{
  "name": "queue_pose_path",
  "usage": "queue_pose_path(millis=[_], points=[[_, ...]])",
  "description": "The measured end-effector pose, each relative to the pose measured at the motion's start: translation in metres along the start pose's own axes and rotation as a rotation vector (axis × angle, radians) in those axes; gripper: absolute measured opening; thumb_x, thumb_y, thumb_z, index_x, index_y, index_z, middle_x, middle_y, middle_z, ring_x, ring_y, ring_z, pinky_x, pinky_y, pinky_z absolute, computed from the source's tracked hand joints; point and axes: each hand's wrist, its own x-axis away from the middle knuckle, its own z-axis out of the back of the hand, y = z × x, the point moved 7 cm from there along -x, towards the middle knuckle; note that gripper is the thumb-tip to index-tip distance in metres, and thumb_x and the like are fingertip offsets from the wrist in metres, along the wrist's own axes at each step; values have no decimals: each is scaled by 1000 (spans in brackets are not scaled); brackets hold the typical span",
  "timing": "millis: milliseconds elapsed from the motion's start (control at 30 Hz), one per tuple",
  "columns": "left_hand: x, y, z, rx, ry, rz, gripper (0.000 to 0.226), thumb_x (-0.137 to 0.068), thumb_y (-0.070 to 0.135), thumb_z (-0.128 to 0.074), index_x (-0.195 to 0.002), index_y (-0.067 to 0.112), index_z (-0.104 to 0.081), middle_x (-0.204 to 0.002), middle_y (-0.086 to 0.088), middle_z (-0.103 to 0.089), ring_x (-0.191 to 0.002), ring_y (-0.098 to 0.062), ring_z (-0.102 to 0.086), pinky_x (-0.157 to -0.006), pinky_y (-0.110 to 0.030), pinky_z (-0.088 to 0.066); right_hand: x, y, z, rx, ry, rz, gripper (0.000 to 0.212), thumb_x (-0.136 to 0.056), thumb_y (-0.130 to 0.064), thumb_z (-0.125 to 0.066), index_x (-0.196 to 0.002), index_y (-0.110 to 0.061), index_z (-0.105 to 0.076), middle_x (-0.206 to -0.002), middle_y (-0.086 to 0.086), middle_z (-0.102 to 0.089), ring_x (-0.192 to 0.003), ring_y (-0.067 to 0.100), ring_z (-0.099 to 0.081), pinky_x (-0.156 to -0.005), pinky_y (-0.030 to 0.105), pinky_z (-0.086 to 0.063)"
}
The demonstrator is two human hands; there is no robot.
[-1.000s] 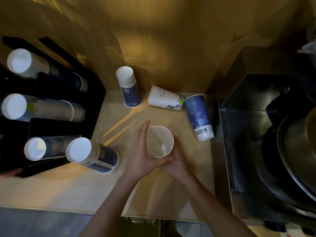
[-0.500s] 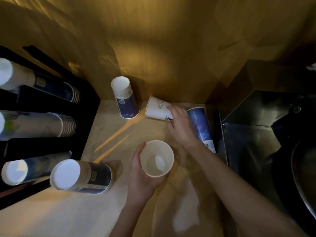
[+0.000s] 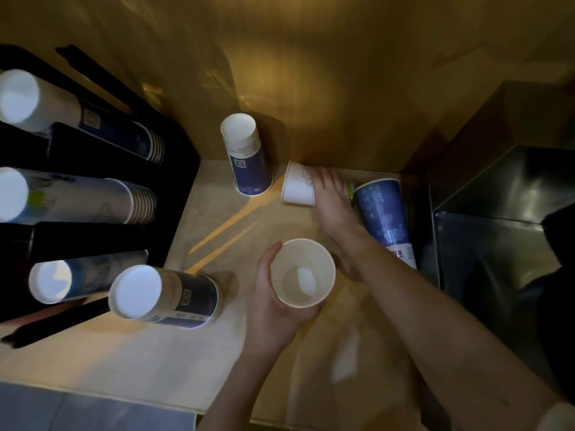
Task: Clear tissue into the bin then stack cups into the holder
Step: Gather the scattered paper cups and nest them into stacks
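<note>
The counter (image 3: 130, 365) is the biggest thing here, boxed in by a wall on the far side, a metal unit (image 3: 497, 219) on the right, and the black holder (image 3: 174, 169) on the left with its rows of stacked cups lying on their sides. No tissue or bin shows.

Loose cups sit across the middle: one blue stack (image 3: 168, 295) at near left just by the holder, a blue cup (image 3: 249, 160) upside down at the far wall, and a tall blue cup (image 3: 381, 213) on its side, close to the metal unit.

The left hand (image 3: 273, 312) wraps an open white cup (image 3: 303, 273), mouth up. The right hand (image 3: 331, 197) lies spread over a tipped white cup (image 3: 297, 189) – whether the fingers have closed on it I cannot tell.

These paper cups look light and thin, easily crushed, so a gentle hold around the wall near the stiffer rim seems best. Room is tight at far right – the tall cup touches the forearm and could roll. The open stretch runs from the middle toward the near edge.
</note>
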Motion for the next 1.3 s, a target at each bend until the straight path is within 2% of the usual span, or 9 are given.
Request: queue_pose_path(millis=[100,267,400,500,600,800,1100,1200,1300], points=[[1,1,0,3,1,11,95,-41,28,-84,-114,52,-30,-116,38,-39,-101,32,-36,-80,8,-29,9,1,10,-205,50,3,73,-81,-2,-57,-143,-13,-21,-149,13,-31,-136,30,-29,-114,45,-25],[-1,3,1,18,0,10,95,-44,21,-89,-113,50,-30,-116,32,-41,-100,16,-41,-80,9,-29,39,0,69,-921,259,-221,77,-79,-14,-68,-141,-17,-23,-141,10,-43,-126,20,-45,-106,35,-40],[1,4,1,7,11,15,99,-46,19,-88,-126,35,-33,-122,16,-46,-102,10,-40,-79,8,-30,74,-19,119,-1468,391,-302,64,-80,1,-65,-132,-12,-30,-127,4,-49,-114,11,-55,-94,18,-48],[2,5,2,3,25,27,100,-46,20,-88,-130,28,-33,-122,14,-47,-104,3,-43,-76,5,-31,103,-31,134,-1587,346,-309,65,-76,2,-68,-130,-13,-35,-130,10,-54,-116,19,-58,-95,28,-50],[5,7,1,-11,52,39,97,-47,24,-88,-128,25,-34,-116,13,-51,-100,-3,-47,-67,2,-32,130,-40,124,-1581,235,-323,77,-71,2,-72,-132,-22,-32,-130,9,-54,-114,19,-59,-94,35,-52],[6,9,5,6,31,25,85,-49,27,-87,-119,28,-39,-100,18,-53,-89,-1,-52,-62,7,-34,175,-40,101,-1096,250,-305,86,-53,-19,-79,-127,-30,-35,-117,-9,-54,-101,-15,-53,-83,11,-48],[4,4,2,35,27,22,89,-48,31,-88,-122,22,-40,-111,13,-47,-102,-9,-52,-83,-21,-40,182,-47,80,-817,91,-218,109,-56,-42,-79,-142,-35,-13,-141,-8,-34,-132,6,-31,-105,19,-28],[3,2,1,34,25,7,89,-47,30,-88,-121,22,-40,-108,15,-46,-100,-6,-50,-81,-19,-42,177,-53,80,-666,33,-146,100,-63,-44,-75,-144,-23,-20,-145,-10,-28,-131,-2,-22,-100,-1,-15],[4,3,1,37,23,-18,88,-48,30,-87,-121,21,-40,-110,13,-46,-101,-7,-51,-79,-12,-40,177,-56,73,-637,-29,-159,94,-69,-36,-77,-143,-19,-21,-152,-1,-26,-128,-2,-21,-95,-1,-17]])
